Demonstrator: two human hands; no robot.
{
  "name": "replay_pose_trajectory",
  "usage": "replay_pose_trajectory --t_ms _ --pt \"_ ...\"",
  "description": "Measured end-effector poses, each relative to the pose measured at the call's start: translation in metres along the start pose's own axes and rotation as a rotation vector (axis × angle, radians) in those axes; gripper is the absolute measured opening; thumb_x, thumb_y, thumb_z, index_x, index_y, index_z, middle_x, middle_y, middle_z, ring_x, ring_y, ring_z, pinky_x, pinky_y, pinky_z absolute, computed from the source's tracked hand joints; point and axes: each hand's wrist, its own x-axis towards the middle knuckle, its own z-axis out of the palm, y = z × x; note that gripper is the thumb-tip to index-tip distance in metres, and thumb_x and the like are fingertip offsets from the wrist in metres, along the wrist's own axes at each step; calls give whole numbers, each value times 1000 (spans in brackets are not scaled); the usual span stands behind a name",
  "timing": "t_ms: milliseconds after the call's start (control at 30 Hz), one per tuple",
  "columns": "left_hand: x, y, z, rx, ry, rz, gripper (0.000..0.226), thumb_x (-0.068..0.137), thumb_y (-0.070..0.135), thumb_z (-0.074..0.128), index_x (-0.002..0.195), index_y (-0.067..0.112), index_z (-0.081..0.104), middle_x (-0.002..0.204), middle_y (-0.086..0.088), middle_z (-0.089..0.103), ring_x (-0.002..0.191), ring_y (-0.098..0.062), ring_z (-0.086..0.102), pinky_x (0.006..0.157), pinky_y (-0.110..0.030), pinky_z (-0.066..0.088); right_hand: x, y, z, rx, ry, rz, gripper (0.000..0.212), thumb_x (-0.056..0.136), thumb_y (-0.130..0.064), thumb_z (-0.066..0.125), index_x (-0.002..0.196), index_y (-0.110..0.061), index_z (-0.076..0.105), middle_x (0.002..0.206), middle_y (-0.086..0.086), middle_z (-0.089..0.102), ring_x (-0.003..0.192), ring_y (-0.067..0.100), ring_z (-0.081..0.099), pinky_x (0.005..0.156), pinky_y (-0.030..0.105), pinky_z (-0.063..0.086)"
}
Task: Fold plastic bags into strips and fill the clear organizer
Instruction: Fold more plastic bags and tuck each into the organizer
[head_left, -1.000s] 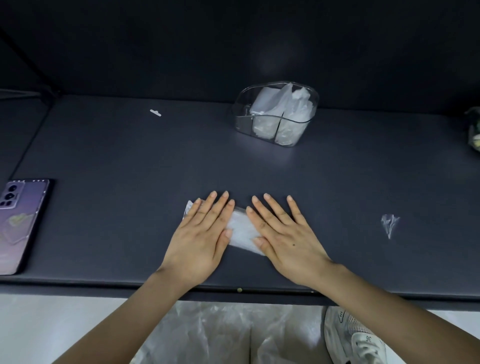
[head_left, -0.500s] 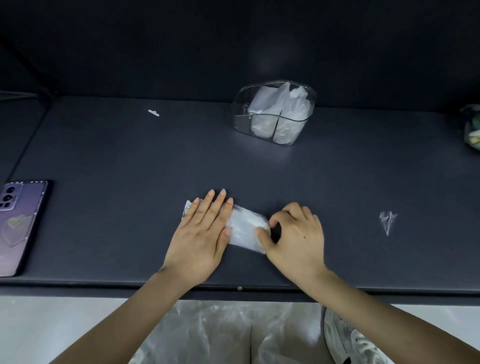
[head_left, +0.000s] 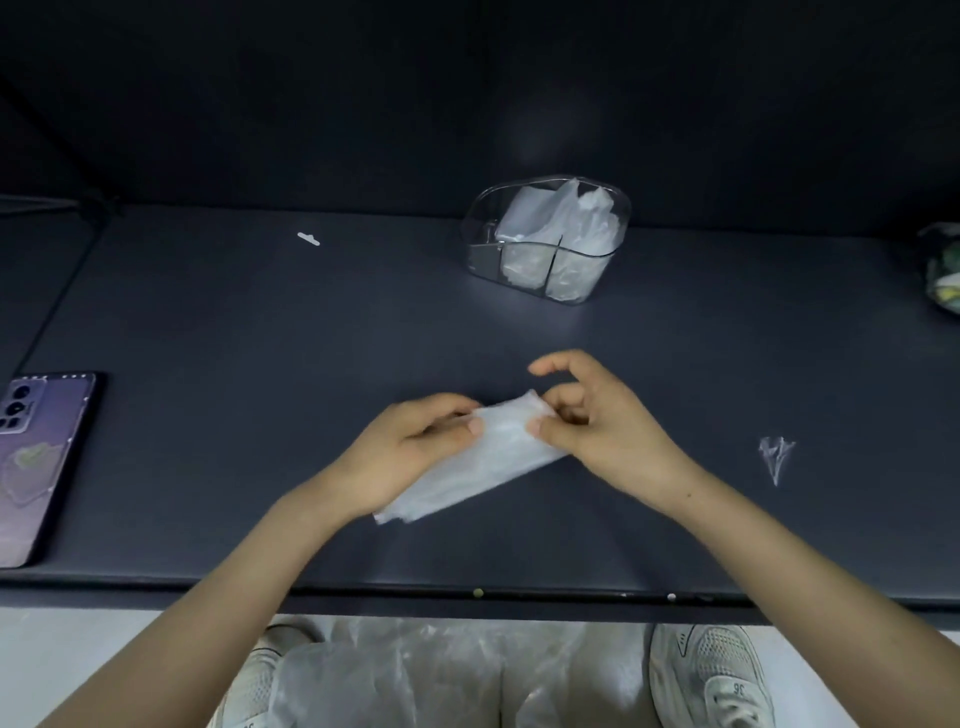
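A folded white plastic bag strip (head_left: 478, 462) is lifted off the dark table (head_left: 260, 364), slanting from lower left to upper right. My left hand (head_left: 415, 447) pinches its upper edge between thumb and fingers. My right hand (head_left: 592, 421) pinches the strip's upper right end, index finger raised. The clear organizer (head_left: 480, 244) stands at the back of the table, right of centre, with folded white bags (head_left: 566, 228) in its compartments; its left compartment looks vacant.
A purple phone (head_left: 36, 457) lies at the left edge. A small white scrap (head_left: 308, 239) sits at the back left, a crumpled clear plastic bit (head_left: 775, 453) at the right, and a partly cut-off object (head_left: 945, 270) at the far right. More plastic bags (head_left: 415, 675) lie on my lap below the table edge.
Both hands were pressing the strip flat on the table. Then the right hand curled onto its end, and now both hands have lifted the strip, tilted, off the surface.
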Motion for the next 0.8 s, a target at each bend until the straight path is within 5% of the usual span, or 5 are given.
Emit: replay_pose_trajectory --t_ms 100,233,333,500,800 --pt "-1 5 8 -240 36 -31 28 77 31 63 90 7 64 78 -2 63 76 -12 58 70 -24 45 9 -9 -7 105 -18 19 52 86 0 64 125 -29 46 78 1 65 74 14 57 69 22 44" --pt "-2 8 15 -329 250 -99 7 90 9 63 83 8 61 77 -5 62 75 -20 60 72 -35 48 7 -18 0 338 82 134 44 86 -13 68 125 -21 49 88 4 68 77 8 61 61 23 48" --pt "-1 11 20 -391 366 -135 3 92 12 61 91 11 64 86 -6 68 82 -23 66 76 -39 54 -3 -18 15 426 22 272 35 84 -21 71 116 -11 59 101 12 71 81 16 65 66 28 55" --pt "-1 15 30 -459 418 -141 9 94 14 59 100 8 62 97 -17 68 86 -27 67 78 -43 57 -8 -14 35 484 31 284 19 87 -15 69 103 -6 68 92 9 74 76 16 69 62 27 54" --pt "-7 10 12 -645 236 -121 28 77 7 65 105 7 64 95 -15 67 86 -24 69 70 -34 59 -4 -14 28 480 89 235 20 88 -7 66 108 -10 67 91 14 72 68 15 64 50 22 46"
